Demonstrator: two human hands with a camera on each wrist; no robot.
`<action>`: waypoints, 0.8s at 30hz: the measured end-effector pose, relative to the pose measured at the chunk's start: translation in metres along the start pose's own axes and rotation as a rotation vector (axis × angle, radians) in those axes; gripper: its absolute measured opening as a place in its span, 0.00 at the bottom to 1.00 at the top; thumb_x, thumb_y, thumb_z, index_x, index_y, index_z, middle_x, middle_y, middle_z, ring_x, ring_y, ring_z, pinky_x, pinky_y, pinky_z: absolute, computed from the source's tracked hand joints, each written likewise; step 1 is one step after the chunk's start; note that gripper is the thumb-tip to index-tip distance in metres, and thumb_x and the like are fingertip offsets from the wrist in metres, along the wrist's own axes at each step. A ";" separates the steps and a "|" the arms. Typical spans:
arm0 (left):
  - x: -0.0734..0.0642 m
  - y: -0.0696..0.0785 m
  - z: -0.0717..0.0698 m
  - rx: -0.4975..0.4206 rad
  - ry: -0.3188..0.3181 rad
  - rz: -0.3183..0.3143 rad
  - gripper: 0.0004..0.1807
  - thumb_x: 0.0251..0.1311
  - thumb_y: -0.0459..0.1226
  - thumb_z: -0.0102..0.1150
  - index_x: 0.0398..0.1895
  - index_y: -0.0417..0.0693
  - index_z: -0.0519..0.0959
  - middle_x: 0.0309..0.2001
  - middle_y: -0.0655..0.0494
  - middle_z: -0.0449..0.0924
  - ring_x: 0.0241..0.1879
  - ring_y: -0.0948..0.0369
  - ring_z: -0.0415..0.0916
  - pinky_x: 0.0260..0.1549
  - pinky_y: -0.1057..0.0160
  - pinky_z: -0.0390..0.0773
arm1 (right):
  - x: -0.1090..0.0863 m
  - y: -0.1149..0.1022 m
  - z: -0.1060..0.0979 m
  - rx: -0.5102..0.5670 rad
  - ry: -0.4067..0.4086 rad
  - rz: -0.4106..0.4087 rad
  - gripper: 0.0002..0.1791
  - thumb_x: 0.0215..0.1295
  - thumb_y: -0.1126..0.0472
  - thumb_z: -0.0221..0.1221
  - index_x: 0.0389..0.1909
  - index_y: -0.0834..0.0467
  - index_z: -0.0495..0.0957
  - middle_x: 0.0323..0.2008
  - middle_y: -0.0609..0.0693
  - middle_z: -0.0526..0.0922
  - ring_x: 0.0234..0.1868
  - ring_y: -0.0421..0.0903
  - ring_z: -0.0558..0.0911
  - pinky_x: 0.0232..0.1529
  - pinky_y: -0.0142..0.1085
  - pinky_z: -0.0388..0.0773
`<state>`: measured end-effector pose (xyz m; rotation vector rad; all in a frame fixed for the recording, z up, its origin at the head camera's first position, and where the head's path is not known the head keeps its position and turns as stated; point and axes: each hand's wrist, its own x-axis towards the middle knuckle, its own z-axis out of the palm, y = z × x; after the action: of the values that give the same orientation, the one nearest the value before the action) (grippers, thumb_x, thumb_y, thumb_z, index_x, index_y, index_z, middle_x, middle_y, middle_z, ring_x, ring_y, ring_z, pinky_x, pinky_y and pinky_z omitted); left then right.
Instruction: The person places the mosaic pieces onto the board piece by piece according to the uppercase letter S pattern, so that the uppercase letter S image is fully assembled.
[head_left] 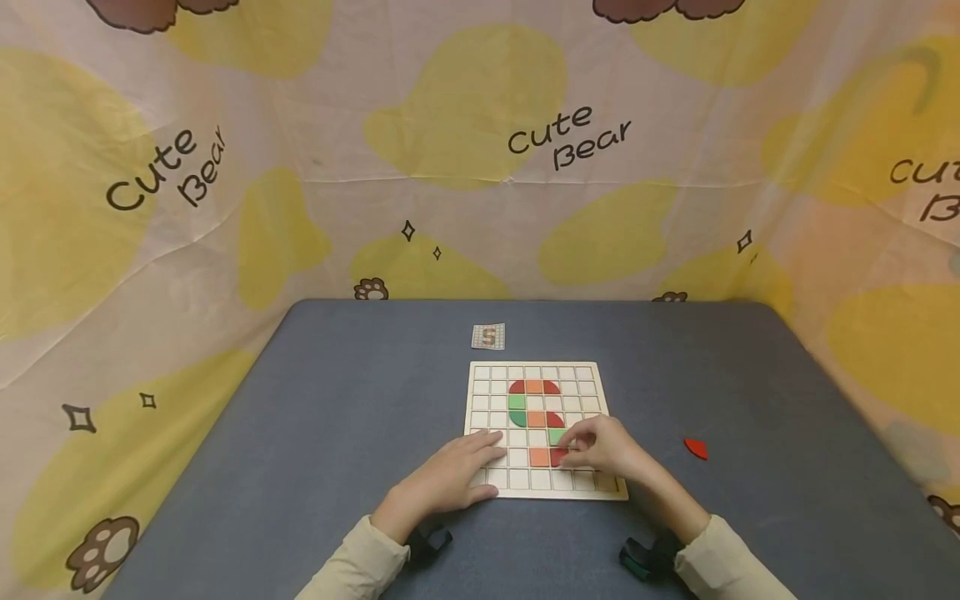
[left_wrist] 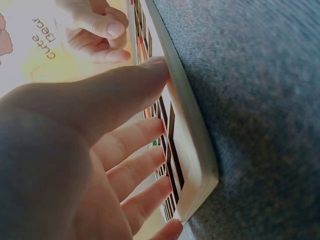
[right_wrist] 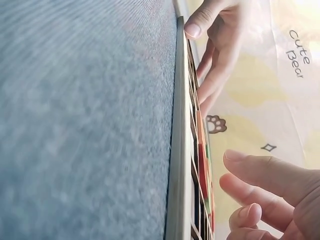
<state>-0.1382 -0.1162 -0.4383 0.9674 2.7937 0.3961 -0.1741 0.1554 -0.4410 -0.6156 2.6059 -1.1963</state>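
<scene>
A white gridded board (head_left: 481, 402) lies on the table, with red, orange and green pieces forming a stepped, curving figure on it. My left hand (head_left: 450, 471) rests at its near left corner; the left wrist view shows the thumb on the near rim and straight, spread fingers on the grid. Over the lower right of the figure is my right hand (head_left: 609, 446), beside a green square (head_left: 556, 437) and a red quarter-round piece (head_left: 557, 457). In the right wrist view its thumb and bent fingers stand apart with nothing between them, just off the board.
A loose red quarter-round piece (head_left: 696, 448) lies on the dark table (head_left: 360, 375) right of the board. Behind the board is a small card (head_left: 488, 337) printed with an S-shaped pattern. A patterned cloth (head_left: 465, 108) hangs along the table's back and sides.
</scene>
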 end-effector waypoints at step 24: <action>0.002 -0.003 0.002 0.011 0.004 0.008 0.28 0.61 0.45 0.61 0.64 0.47 0.72 0.70 0.49 0.67 0.71 0.50 0.63 0.69 0.50 0.66 | -0.023 0.024 -0.044 0.051 0.026 0.019 0.14 0.52 0.60 0.70 0.37 0.65 0.84 0.19 0.43 0.66 0.20 0.31 0.64 0.20 0.25 0.60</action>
<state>-0.1410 -0.1173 -0.4412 0.9820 2.7995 0.3848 -0.1761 0.2094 -0.4303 -0.5681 2.5875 -1.2683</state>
